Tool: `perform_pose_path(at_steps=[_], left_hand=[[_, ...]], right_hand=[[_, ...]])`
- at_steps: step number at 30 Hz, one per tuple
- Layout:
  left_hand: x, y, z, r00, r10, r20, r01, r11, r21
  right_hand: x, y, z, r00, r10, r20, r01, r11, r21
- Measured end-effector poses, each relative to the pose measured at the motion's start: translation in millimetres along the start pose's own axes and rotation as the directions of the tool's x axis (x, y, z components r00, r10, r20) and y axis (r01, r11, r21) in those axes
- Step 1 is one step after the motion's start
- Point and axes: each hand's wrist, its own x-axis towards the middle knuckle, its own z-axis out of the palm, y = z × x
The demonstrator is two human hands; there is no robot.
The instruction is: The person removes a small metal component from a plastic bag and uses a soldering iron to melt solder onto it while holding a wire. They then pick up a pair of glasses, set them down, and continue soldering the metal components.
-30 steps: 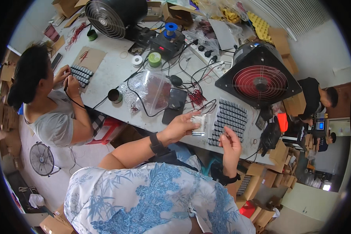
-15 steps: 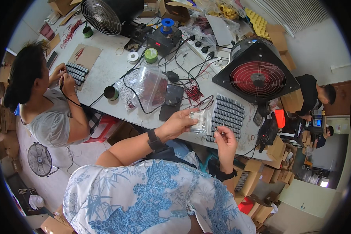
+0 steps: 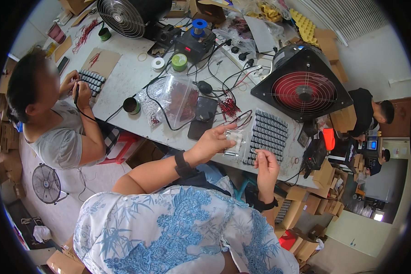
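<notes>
Now left hand [image 3: 213,142] grips small clear bag [image 3: 233,140]; right hand [image 3: 266,165] pinched.

Sitting on the counter [image 3: 128,82]: 2 fans, one round black fan [image 3: 121,16] and one square red-grille fan [image 3: 303,91]; 2 tape rolls, white [image 3: 158,63] & green [image 3: 179,62]; 2 grey cell trays [image 3: 269,134] [image 3: 92,80]; 1 blue spool [image 3: 199,26].

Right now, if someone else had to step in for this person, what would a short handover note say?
Left hand: holds a small clear plastic bag just above the table edge.
Right hand: fingers pinched, whether on a small part is too small to tell, near the tray of grey cells.
Done: the tray looks full of cells.
Left: cannot tell; red wire pieces lie loose beside a dark phone.
</notes>
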Motion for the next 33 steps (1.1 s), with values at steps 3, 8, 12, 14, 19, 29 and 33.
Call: perform_pose_path(at_steps=[3, 8, 12, 14, 19, 29, 33], left_hand=[[-0.9, 1.4, 1.6, 1.000, -0.005, -0.002, 0.005, 1.000, -0.003], [-1.8, 1.6, 2.1, 0.999, -0.038, 0.012, 0.037, 0.999, 0.036], [-4.3, 4.8, 5.9, 0.998, -0.065, -0.006, 0.065, 0.997, 0.028], [-5.2, 3.6, 4.1, 0.998, -0.058, 0.015, 0.058, 0.998, 0.019], [-7.9, 8.7, 10.1, 0.996, -0.089, 0.003, 0.089, 0.996, 0.024], [-11.3, 1.2, 8.8, 1.000, 0.003, -0.014, -0.002, 0.995, 0.104], [-7.0, -12.0, 7.7, 0.994, -0.030, 0.106, -0.005, 0.948, 0.318]], right_hand=[[-0.5, -0.6, 0.2, 1.000, -0.007, -0.006, 0.007, 0.999, -0.042], [-2.5, -1.8, -1.4, 0.999, -0.007, -0.048, 0.006, 1.000, -0.026], [-1.2, -0.8, -2.5, 0.997, -0.024, -0.073, 0.017, 0.996, -0.083], [-1.5, -1.1, -3.1, 0.997, -0.039, -0.067, 0.033, 0.996, -0.083], [-2.6, 2.0, -4.7, 0.998, -0.034, -0.050, 0.035, 0.999, 0.006], [-1.3, 4.7, -6.5, 1.000, 0.027, 0.007, -0.027, 0.989, 0.148], [-4.3, -1.1, 7.4, 0.999, 0.003, -0.039, 0.001, 0.995, 0.104]])
